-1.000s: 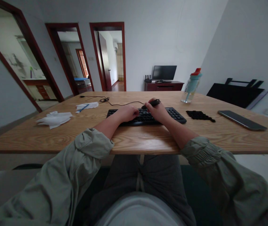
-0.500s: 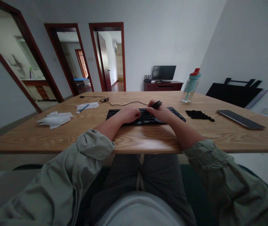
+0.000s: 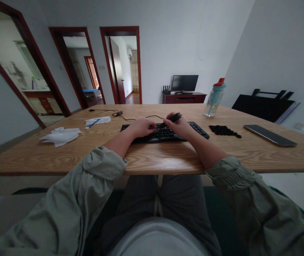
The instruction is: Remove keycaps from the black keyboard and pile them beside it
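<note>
A black keyboard (image 3: 165, 134) lies on the wooden table in front of me, some of its keys hidden under my hands. My right hand (image 3: 177, 124) is closed around a dark stick-like tool (image 3: 174, 117). Its thick end points up and right, and its narrower end slants down to the keys; its exact kind is unclear. Over the keyboard's left half rests my left hand (image 3: 142, 127), with curled fingers close to the tool's low end. Whatever those fingers pinch, if anything, cannot be made out. Right of the keyboard lies a patch of small black pieces (image 3: 224, 130), looking like keycaps.
Crumpled white tissue (image 3: 60, 136) and a blue stick (image 3: 93, 123) on another tissue (image 3: 102, 120) lie left. A black cable (image 3: 118, 113) curls behind the keyboard. To the right are a water bottle (image 3: 214, 99) and a phone (image 3: 269, 136). The table's (image 3: 162, 160) front edge is near me.
My left hand has shifted slightly left and its fingers have lifted a little. The right hand keeps the tool at the keys, its angle slightly changed. The whole view has shifted slightly.
</note>
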Tool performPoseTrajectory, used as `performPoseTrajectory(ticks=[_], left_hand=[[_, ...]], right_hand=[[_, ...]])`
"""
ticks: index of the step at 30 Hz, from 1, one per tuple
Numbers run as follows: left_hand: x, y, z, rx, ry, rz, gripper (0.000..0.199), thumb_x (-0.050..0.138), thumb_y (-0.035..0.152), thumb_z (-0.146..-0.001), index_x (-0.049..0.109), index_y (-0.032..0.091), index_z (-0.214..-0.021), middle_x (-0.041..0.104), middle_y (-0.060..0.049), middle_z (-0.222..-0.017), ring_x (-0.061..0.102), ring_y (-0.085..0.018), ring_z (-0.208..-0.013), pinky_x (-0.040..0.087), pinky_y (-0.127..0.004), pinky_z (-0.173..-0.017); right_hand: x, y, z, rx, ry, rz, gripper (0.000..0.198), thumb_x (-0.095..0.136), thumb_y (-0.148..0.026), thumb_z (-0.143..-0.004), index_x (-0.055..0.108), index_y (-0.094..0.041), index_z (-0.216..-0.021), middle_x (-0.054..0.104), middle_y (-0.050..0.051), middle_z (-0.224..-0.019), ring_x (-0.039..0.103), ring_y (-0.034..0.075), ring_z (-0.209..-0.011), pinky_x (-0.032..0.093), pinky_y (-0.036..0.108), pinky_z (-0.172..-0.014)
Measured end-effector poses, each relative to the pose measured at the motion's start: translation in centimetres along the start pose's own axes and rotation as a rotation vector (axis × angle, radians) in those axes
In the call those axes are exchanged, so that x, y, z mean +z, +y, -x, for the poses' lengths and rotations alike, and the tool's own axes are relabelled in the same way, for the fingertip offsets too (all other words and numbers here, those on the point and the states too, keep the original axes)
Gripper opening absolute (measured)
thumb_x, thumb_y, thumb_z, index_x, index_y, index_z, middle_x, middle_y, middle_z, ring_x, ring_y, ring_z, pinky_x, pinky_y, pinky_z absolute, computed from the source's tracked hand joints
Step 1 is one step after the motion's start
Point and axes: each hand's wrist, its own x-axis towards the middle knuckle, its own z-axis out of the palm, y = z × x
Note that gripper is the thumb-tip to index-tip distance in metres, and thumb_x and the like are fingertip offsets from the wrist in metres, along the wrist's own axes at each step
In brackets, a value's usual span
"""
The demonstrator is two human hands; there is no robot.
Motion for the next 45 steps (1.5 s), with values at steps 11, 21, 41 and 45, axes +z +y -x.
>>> performPoseTrajectory(ticks=[11,21,41,45], left_hand=[[0.6,-0.6,-0.3,-0.004,-0.011,0.055,0.025,0.056,0.028,-0.086,0.075,0.021,-0.100,0.075,-0.004,-0.096,0.065,-0.017,-0.085,0.047,-0.027,-0.078],[0.5,-0.1,-0.1,-0.023,-0.045,0.070,0.023,0.056,0.024,-0.084,0.074,0.021,-0.098,0.074,-0.003,-0.094,0.065,-0.016,-0.083,0.048,-0.027,-0.079],[0.2,0.8,0.0,0.066,-0.070,-0.076,0.025,0.049,0.022,-0.086,0.074,0.022,-0.090,0.074,-0.004,-0.091,0.065,-0.017,-0.081,0.045,-0.027,-0.074],[0.1,1.0,0.1,0.090,-0.067,-0.075,0.026,0.048,0.022,-0.087,0.074,0.022,-0.090,0.074,-0.004,-0.093,0.065,-0.017,-0.083,0.045,-0.027,-0.074]], right_hand=[[0.5,0.5,-0.4,0.070,0.077,-0.041,0.034,0.056,-0.054,-0.085,0.058,-0.020,-0.083,0.065,0.003,-0.070,0.060,0.019,-0.069,0.046,0.032,-0.069],[0.7,0.2,0.0,0.027,0.115,0.044,0.030,0.056,-0.052,-0.084,0.055,-0.022,-0.085,0.063,0.002,-0.073,0.060,0.021,-0.074,0.046,0.034,-0.072],[0.8,-1.0,0.9,-0.037,0.088,0.139,0.020,0.054,-0.041,-0.084,0.055,-0.021,-0.084,0.061,0.002,-0.073,0.056,0.019,-0.072,0.043,0.032,-0.070],[0.7,-1.7,1.3,-0.042,0.055,0.185,0.011,0.056,-0.034,-0.079,0.055,-0.023,-0.080,0.060,0.001,-0.070,0.053,0.019,-0.069,0.042,0.032,-0.066]])
